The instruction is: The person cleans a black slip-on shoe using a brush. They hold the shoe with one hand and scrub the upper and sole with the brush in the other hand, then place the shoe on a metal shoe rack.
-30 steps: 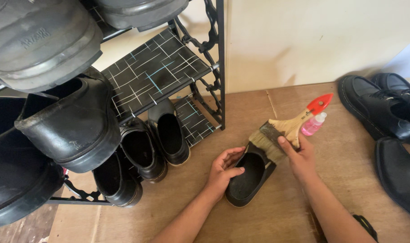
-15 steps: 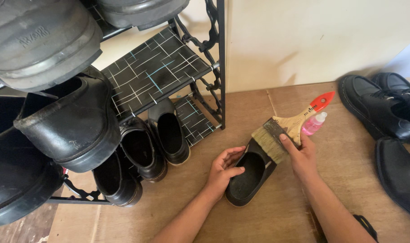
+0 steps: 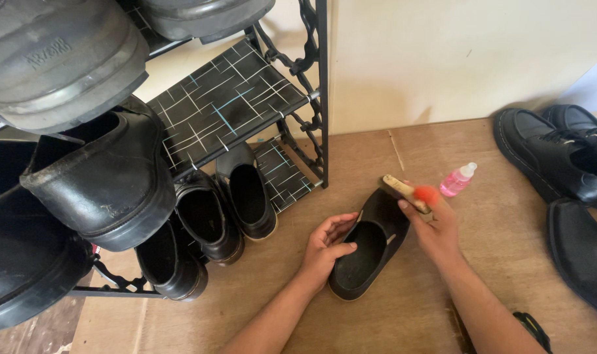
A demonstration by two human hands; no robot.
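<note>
While the left hand (image 3: 326, 246) steadies a black slip-on shoe (image 3: 367, 252) on the floor, its fingers curl loosely around the heel rim, thumb lying on the insole edge. That shoe sits on a sheet of brown board (image 3: 403, 308) that covers the floor, about midway along the board and just in front of the rack (image 3: 246, 111). Its toe points toward the wall (image 3: 456, 59). Over the toe, the right hand (image 3: 436, 229) pinches a wooden brush (image 3: 403, 190) with a red handle tip, fingers pressed together on its back; whether the bristles touch the leather is hidden.

A small pink bottle (image 3: 457, 180) lies on the board near the wall, just beyond the right hand. Black lace-up shoes (image 3: 554, 154) stand at the board's right edge. On the left, the black metal rack has patterned dark shelves; black shoes (image 3: 226, 210) sit side by side at its foot, and more fill the shelves close to the camera. Plain cream wall runs behind, with a crease across the board beneath it.
</note>
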